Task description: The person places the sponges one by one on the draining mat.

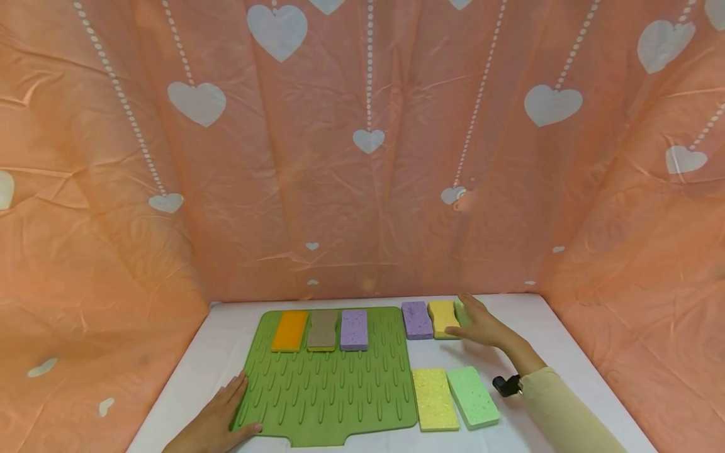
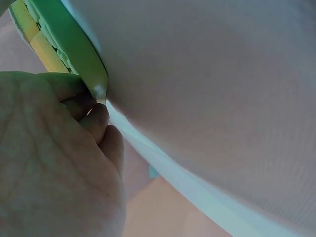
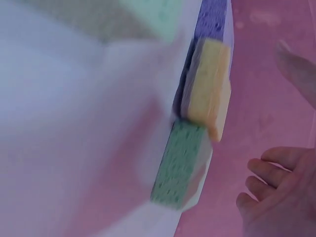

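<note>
A green ribbed mat (image 1: 328,390) lies on the white table (image 1: 566,352). An orange sponge (image 1: 290,330), a tan sponge (image 1: 323,329) and a purple sponge (image 1: 354,329) sit in a row at its far edge. My left hand (image 1: 235,402) rests flat on the mat's left front edge (image 2: 94,74), fingers (image 2: 98,118) against it. My right hand (image 1: 472,318) reaches with loose fingers over a dark green sponge (image 3: 180,165), close to it but apart in the right wrist view. A yellow sponge (image 1: 443,318) and another purple sponge (image 1: 416,319) lie left of that one.
A pale yellow sponge (image 1: 435,399) and a light green sponge (image 1: 472,396) lie side by side right of the mat's front. Pink cloth with white hearts (image 1: 368,138) walls the table at the back and both sides.
</note>
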{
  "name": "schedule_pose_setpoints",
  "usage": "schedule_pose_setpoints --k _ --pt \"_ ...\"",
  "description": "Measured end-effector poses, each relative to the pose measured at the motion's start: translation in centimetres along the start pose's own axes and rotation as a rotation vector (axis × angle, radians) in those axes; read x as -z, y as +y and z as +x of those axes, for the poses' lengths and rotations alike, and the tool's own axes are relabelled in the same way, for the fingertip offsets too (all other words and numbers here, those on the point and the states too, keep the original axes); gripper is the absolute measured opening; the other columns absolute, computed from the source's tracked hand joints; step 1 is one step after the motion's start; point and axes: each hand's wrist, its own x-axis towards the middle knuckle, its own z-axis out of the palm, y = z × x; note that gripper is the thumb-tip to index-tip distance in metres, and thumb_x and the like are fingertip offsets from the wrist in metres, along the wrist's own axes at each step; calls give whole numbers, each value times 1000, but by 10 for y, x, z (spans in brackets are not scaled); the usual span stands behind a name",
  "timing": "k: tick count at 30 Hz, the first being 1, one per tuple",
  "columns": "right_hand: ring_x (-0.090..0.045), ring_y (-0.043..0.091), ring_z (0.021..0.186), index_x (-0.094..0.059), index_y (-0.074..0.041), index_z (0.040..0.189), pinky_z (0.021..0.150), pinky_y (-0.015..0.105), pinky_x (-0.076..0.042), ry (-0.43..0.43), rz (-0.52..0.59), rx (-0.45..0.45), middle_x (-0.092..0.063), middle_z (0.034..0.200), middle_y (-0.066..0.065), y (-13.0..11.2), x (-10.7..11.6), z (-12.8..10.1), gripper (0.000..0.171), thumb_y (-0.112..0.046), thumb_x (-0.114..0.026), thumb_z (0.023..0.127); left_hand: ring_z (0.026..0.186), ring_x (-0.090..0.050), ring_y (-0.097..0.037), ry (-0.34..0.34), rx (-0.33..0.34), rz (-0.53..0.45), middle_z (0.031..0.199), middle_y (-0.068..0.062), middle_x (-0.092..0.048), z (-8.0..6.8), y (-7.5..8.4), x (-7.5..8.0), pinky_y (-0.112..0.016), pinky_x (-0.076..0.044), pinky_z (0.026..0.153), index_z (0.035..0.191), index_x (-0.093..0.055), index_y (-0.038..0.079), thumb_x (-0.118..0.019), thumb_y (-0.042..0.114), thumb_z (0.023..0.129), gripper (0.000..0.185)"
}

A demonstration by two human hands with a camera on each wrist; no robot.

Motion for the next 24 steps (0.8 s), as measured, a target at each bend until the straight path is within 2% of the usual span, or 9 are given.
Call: schedule_pose_setpoints --k 4,6,7,9,10,12,19,23,24 --pt "-14 62 155 -17 18 163 122 78 -19 -18 11 -10 -16 169 41 12 4 -4 116 -44 -85 92 153 -32 -56 -19 7 -32 168 -36 -29 0 1 2 0 13 100 157 -33 -20 -78 55 93 108" --pt "-14 62 154 -17 17 163 121 79 -19 -23 11 -7 -16 170 41 17 6 -5 116 -44 -85 92 157 -29 -50 2 -4 -25 168 -36 -30 -1 -1 -1 -1 11 104 157 -33 -19 -77 56 94 108" --pt "-14 62 154 -17 17 163 120 79 -19 -26 17 -10 -15 170 41 19 7 -5 116 -43 -86 92 157 -30 -49 18 -17 -9 167 -36 -32 -1 -3 -3 -5 5 115 157 -34 -19 -77 56 94 106" --pt "-13 61 156 -17 16 164 121 79 -17 -30 36 -22 -14 171 40 22 9 -5 115 -42 -86 91 164 -17 -27 60 -36 4 167 -33 -34 0 -9 -9 -7 3 119 157 -36 -18 -75 58 95 106" --pt "-13 61 155 -18 16 164 121 79 -17 -33 40 -25 -14 171 40 23 10 -5 115 -42 -86 91 164 -17 -26 79 -48 19 167 -33 -35 -1 -11 -11 -15 -5 126 157 -36 -17 -75 58 95 104" --pt "-11 61 156 -17 15 164 122 79 -16 -48 51 -42 -12 171 39 24 12 -5 115 -42 -86 92 162 -7 -9 95 -54 9 167 -33 -35 -1 -14 -14 -12 -3 126 157 -36 -17 -74 59 96 104" --pt "-10 61 156 -11 14 166 122 79 -15 -107 4 -83 -9 172 39 34 18 -6 120 -45 -84 92 149 -39 -55 49 -45 19 164 -38 -35 -1 -7 -6 -28 -13 128 156 -36 -19 -77 55 94 105" --pt "-11 62 156 -10 16 165 122 79 -14 -111 -5 -76 -10 171 41 40 20 -5 121 -44 -85 91 151 -36 -55 23 -30 19 165 -38 -34 0 -3 -2 -39 -18 127 156 -35 -20 -77 54 94 106" --pt "-11 62 156 -10 16 164 122 79 -14 -114 -10 -74 -10 171 41 42 21 -5 122 -45 -85 91 151 -36 -55 26 -29 16 165 -38 -34 -1 -3 -2 -30 -12 126 156 -35 -20 -77 55 94 105"
